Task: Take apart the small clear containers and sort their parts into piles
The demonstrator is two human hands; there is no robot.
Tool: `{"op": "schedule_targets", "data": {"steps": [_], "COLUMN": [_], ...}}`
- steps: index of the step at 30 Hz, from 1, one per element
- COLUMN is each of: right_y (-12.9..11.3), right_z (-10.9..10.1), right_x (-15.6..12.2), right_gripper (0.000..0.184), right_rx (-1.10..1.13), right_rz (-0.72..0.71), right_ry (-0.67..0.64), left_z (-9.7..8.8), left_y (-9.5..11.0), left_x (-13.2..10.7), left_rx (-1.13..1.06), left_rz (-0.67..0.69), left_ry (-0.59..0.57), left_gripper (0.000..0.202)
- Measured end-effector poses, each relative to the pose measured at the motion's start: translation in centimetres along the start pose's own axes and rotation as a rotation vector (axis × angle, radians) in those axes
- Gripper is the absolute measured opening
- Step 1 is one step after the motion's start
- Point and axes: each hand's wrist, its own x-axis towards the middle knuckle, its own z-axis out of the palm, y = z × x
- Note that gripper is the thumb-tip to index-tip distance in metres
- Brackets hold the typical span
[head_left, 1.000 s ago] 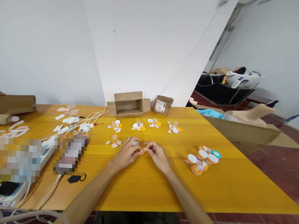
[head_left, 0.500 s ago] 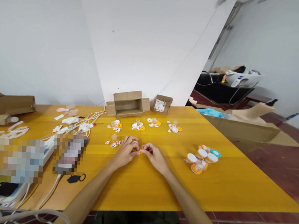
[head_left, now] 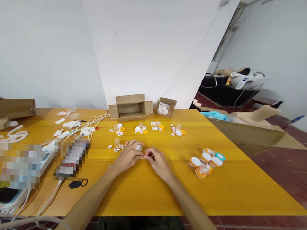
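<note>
Near the middle of the table my left hand (head_left: 128, 157) and my right hand (head_left: 158, 161) meet at the fingertips. Pinched between them is a small orange disc (head_left: 142, 157), like a cap or wheel, mostly covered by the fingers. Just beyond my left hand's fingers lies a white round cap (head_left: 138, 147). To the left of that hand stands a small clear cup (head_left: 116, 142), with several white pieces with holes (head_left: 117, 149) lying around it.
Four similar groups of parts lie further back, one with an orange disc (head_left: 162, 127). Assembled white-and-orange round containers (head_left: 206, 157) cluster at right. Open cardboard boxes (head_left: 131, 110) stand by the wall. Cables, a phone (head_left: 72, 158) and a power strip (head_left: 47, 153) occupy the left side.
Both hands stay together at the orange disc, with slight finger movement. More of the white cap shows beyond my left hand. The whole view has shifted slightly.
</note>
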Motion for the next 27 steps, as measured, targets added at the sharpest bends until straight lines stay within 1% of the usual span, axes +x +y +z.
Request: {"op": "schedule_targets", "data": {"steps": [8, 19, 27], "right_y": [-0.17, -0.28, -0.13], "right_z": [-0.01, 0.02, -0.03], "right_x": [-0.08, -0.09, -0.03], "right_gripper": [0.009, 0.009, 0.008], "right_rx": [-0.006, 0.0, -0.003], "right_rz": [0.002, 0.024, 0.038], "right_ry": [-0.023, -0.024, -0.015], "left_z": [0.09, -0.24, -0.2], "left_y": [-0.01, -0.1, -0.58], "left_x": [-0.01, -0.05, 0.02], "left_rx": [-0.119, -0.151, -0.17], "left_rz": [-0.08, -0.06, -0.052], "left_ry": [0.012, -0.002, -0.004], "left_gripper": [0.011, 0.011, 0.011]}}
